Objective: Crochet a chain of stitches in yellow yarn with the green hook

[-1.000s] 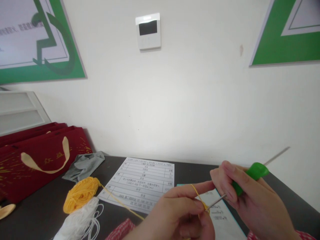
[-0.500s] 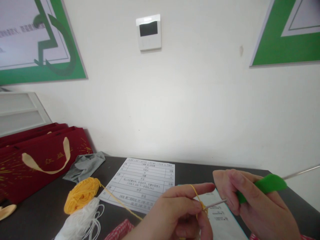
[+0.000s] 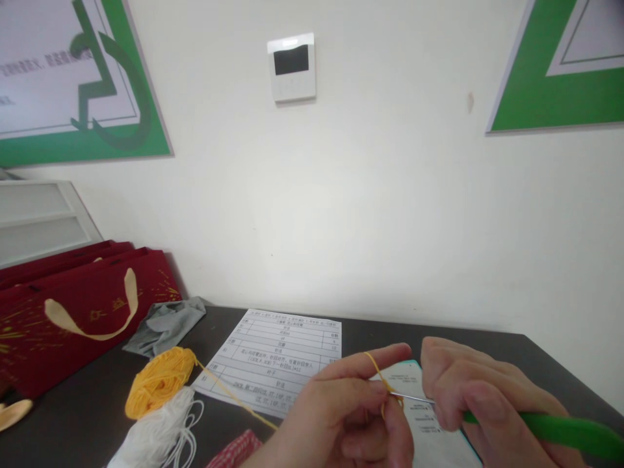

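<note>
My left hand pinches a small piece of yellow crochet between thumb and fingers. A strand of yellow yarn loops over its raised index finger. In my right hand is a crochet hook with a green handle, the fingers closed round it. The hook's metal shaft points left, and its tip meets the yarn at my left fingertips. From there the strand runs left to a yellow yarn ball on the dark table. Exactly how the stitches sit on the hook is too small to tell.
White yarn lies beside the yellow ball. A printed sheet and a teal-edged page lie around my hands. A grey cloth and red gift bags stand at the left, near the wall.
My right hand has turned the hook, so its green handle now points down to the right instead of up. My left index finger has lowered slightly leftward.
</note>
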A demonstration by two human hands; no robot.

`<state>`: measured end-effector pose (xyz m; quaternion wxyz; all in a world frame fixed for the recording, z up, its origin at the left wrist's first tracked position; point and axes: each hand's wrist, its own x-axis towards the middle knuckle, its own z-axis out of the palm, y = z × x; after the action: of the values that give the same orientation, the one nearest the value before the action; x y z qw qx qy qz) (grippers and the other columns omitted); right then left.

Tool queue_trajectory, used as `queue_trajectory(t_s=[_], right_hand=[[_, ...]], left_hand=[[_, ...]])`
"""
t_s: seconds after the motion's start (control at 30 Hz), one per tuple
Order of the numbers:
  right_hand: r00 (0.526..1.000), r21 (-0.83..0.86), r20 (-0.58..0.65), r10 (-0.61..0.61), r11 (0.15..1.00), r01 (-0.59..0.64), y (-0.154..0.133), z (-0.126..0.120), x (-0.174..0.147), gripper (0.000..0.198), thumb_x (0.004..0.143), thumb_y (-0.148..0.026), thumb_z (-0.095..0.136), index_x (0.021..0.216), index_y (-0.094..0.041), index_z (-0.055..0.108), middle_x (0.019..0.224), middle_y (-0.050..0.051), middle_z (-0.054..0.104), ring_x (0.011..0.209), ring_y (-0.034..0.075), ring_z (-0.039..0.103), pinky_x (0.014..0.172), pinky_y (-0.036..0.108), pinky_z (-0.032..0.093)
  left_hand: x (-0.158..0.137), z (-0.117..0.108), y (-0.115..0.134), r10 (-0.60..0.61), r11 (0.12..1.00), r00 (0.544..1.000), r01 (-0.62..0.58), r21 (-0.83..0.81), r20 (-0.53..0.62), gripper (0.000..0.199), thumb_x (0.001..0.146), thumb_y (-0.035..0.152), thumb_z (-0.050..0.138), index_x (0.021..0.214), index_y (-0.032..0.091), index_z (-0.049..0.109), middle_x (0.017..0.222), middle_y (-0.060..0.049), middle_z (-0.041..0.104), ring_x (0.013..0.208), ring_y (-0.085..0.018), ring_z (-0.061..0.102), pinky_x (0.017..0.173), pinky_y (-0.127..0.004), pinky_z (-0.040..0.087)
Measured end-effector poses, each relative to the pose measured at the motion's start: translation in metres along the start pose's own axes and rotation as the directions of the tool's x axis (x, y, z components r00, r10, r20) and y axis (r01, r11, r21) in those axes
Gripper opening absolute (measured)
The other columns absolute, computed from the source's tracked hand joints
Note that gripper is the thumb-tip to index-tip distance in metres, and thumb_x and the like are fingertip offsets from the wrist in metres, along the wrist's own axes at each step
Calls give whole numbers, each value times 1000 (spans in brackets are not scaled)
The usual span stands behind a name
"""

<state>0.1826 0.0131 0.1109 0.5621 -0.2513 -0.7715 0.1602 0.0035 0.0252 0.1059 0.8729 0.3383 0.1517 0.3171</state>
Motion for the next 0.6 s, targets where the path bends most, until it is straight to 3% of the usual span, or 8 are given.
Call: queue_trajectory(t_s=[0.1, 0.13, 0.23, 0.33, 0.43, 0.53, 0.6], right_hand=[[976, -157, 76, -203, 964, 213, -1, 6, 5, 36, 106, -30, 34, 77, -22, 53, 58, 0, 56, 55, 15, 54, 53, 29, 44], [934, -208, 38, -355, 911, 355, 0, 9, 6, 37, 106, -33, 35, 76, -22, 53, 55, -1, 56, 50, 14, 51, 48, 29, 41], [886, -367, -20, -464, 827, 425, 4, 18, 3, 39, 107, -32, 33, 74, -22, 52, 54, 0, 57, 47, 14, 50, 48, 30, 42], [873, -481, 9, -487, 764, 431, 6, 21, 0, 38, 107, -28, 34, 76, -21, 54, 56, 2, 61, 48, 15, 53, 48, 31, 43], [862, -532, 55, -503, 716, 451, 1, 17, 1, 39, 107, -26, 33, 76, -21, 56, 53, 1, 61, 46, 16, 55, 47, 33, 42], [915, -529, 142, -378, 752, 393, -6, 10, 2, 39, 107, -27, 33, 74, -22, 54, 51, 0, 59, 46, 15, 54, 48, 32, 44], [943, -476, 80, -324, 819, 322, -7, 8, -1, 42, 107, -27, 31, 70, -23, 49, 51, -1, 57, 47, 15, 52, 50, 31, 44]], left_hand=[[0, 0, -8, 95, 995, 995, -95, -40, 7, 62, 85, 24, 62, 146, 16, 49, 56, -1, 68, 35, -5, 21, 41, -22, 16], [0, 0, -10, 119, 991, 993, -119, -54, -4, 62, 87, 26, 62, 147, 18, 48, 57, -1, 69, 36, -6, 26, 42, -22, 18], [-3, 2, -14, 135, 987, 988, -141, -82, -74, 58, 89, 26, 65, 145, 21, 51, 59, -1, 69, 41, -7, 39, 47, -22, 24], [-4, 4, -13, 148, 984, 984, -156, -83, -97, 56, 87, 27, 68, 142, 19, 55, 58, 0, 67, 43, -7, 42, 47, -21, 24], [-2, 5, -11, 160, 985, 984, -164, -54, -74, 64, 85, 31, 71, 145, 18, 51, 55, 2, 66, 39, -5, 33, 43, -21, 21], [2, 4, -13, 141, 990, 989, -140, 12, -54, 76, 79, 40, 76, 145, 14, 49, 53, 3, 66, 33, -5, 24, 38, -22, 14], [4, 2, -16, 135, 990, 985, -130, 52, -110, 76, 74, 40, 79, 140, 11, 54, 52, 1, 67, 34, -5, 30, 38, -22, 13]])
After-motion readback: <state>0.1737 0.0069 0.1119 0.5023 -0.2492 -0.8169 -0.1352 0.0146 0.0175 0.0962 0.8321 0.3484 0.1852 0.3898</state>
